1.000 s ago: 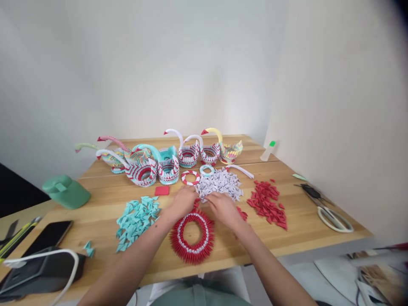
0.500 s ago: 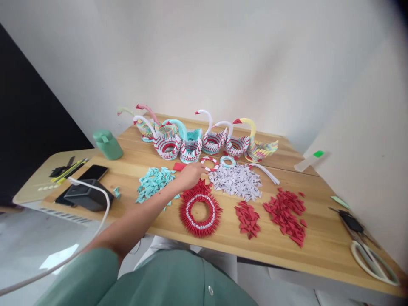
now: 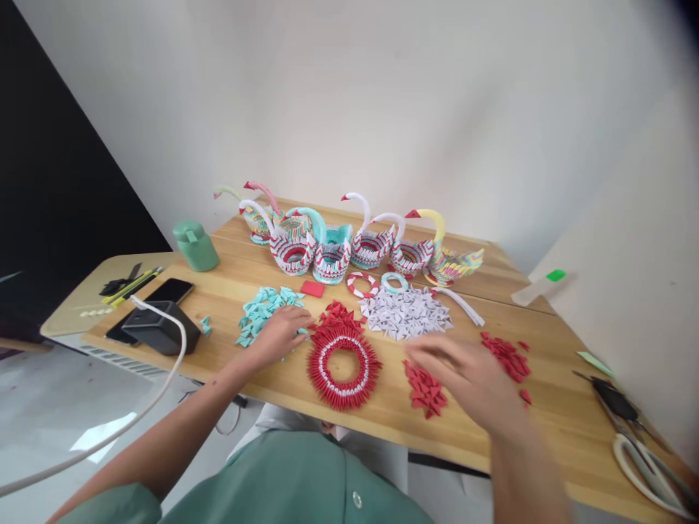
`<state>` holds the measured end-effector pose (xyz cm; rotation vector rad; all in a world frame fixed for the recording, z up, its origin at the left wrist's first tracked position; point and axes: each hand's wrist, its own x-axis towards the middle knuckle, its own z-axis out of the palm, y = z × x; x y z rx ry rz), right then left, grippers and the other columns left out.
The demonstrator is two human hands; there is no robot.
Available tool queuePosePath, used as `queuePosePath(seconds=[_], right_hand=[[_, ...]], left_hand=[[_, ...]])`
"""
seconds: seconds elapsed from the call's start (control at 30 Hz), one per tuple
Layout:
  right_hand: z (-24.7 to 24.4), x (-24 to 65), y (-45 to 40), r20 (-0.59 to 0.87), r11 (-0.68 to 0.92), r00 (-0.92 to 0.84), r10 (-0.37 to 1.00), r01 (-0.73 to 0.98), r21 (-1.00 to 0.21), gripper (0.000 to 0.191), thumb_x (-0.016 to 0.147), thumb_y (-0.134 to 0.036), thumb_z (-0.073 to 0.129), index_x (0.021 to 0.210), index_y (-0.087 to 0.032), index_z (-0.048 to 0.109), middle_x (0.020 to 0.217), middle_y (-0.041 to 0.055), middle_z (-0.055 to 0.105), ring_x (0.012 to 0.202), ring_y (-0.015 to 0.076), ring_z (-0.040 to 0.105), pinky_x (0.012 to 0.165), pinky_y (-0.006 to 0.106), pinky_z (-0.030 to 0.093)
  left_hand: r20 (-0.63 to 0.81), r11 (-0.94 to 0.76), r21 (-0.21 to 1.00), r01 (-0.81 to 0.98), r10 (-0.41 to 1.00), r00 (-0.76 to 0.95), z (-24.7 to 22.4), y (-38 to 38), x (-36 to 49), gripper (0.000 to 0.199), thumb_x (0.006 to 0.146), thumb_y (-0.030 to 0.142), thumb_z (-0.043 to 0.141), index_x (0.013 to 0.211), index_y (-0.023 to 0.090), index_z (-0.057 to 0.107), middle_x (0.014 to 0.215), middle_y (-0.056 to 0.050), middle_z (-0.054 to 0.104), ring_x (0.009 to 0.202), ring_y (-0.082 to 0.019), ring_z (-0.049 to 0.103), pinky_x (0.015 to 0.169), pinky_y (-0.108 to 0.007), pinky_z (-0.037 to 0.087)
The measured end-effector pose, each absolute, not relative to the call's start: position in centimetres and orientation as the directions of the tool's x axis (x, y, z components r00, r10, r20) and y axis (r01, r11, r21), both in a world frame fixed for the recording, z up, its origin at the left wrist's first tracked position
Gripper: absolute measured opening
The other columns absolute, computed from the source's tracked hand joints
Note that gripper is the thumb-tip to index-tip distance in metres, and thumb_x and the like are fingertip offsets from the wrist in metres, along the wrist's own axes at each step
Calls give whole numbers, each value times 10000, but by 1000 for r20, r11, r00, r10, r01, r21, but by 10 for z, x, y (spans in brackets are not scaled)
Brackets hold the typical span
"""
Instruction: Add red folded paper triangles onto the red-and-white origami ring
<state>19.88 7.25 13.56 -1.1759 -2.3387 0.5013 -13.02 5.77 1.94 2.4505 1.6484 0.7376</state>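
Note:
My left hand (image 3: 284, 335) lies open and low over the right edge of a pile of turquoise folded paper triangles (image 3: 262, 311), fingers pointing at a small heap of red triangles (image 3: 339, 314). Just right of it, a ring of red folded pieces with a white band (image 3: 343, 404) lies near the front edge. My right hand (image 3: 464, 375), smeared by motion, hovers with fingers stretched out beside a small red pile (image 3: 426, 393). I see nothing held in it. Behind it spreads a pile of white triangles (image 3: 409, 313).
Several folded-paper swans (image 3: 333, 266) stand along the back. Two small rings (image 3: 362, 285), a red packet (image 3: 312, 289) and a white curved strip (image 3: 459, 306) lie before them. A black box (image 3: 156, 327), phone (image 3: 178, 290) and green bottle (image 3: 195, 247) are left; scissors (image 3: 644, 466) right.
My left hand has drawn back from the small red-and-white ring, leftward and toward me, uncovering the red packet. My right hand has come into view over the red pieces. The view has shifted slightly.

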Motion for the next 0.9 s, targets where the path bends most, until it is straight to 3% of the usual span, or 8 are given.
queuePosePath(seconds=[0.17, 0.3, 0.43, 0.7, 0.9], right_hand=[[94, 157, 116, 12, 558, -582, 813, 774, -299, 233, 922, -216, 476, 1068, -201, 657, 998, 61, 732, 901, 205, 671, 775, 271, 453], [68, 139, 138, -65, 561, -588, 806, 795, -230, 178, 888, -167, 506, 978, -173, 659, 898, 82, 725, 833, 220, 668, 718, 269, 417], [61, 133, 147, -117, 582, -604, 788, 793, -176, 180, 861, -133, 547, 1006, -163, 649, 981, 121, 709, 922, 242, 656, 778, 280, 408], [63, 107, 152, -131, 608, -623, 771, 782, -134, 224, 854, -109, 539, 1047, -170, 634, 970, 122, 696, 932, 241, 654, 796, 286, 419], [66, 94, 156, -69, 629, -653, 754, 749, -207, 231, 883, -130, 498, 1032, -203, 659, 981, 79, 717, 929, 213, 662, 802, 261, 436]], left_hand=[[244, -398, 277, 875, 910, 337, 20, 63, -133, 342, 776, 199, 676, 1115, 181, 641, 1177, -109, 636, 1100, -278, 541, 974, -442, 392], [236, -411, 264, 873, 905, 354, 17, 66, -133, 306, 786, 230, 678, 1085, 177, 648, 1193, -113, 633, 1130, -275, 537, 1005, -452, 354], [228, -392, 263, 881, 913, 338, 16, 65, -133, 280, 787, 252, 688, 1062, 208, 662, 1241, -101, 617, 1176, -270, 521, 1066, -479, 287], [258, -356, 283, 890, 922, 287, 14, 72, -127, 161, 778, 219, 695, 938, 210, 708, 1189, -86, 632, 1145, -273, 526, 1062, -475, 307], [284, -352, 275, 894, 919, 275, 13, 79, -126, 124, 797, 191, 660, 909, 216, 706, 1151, -79, 643, 1128, -267, 536, 1072, -498, 297]])
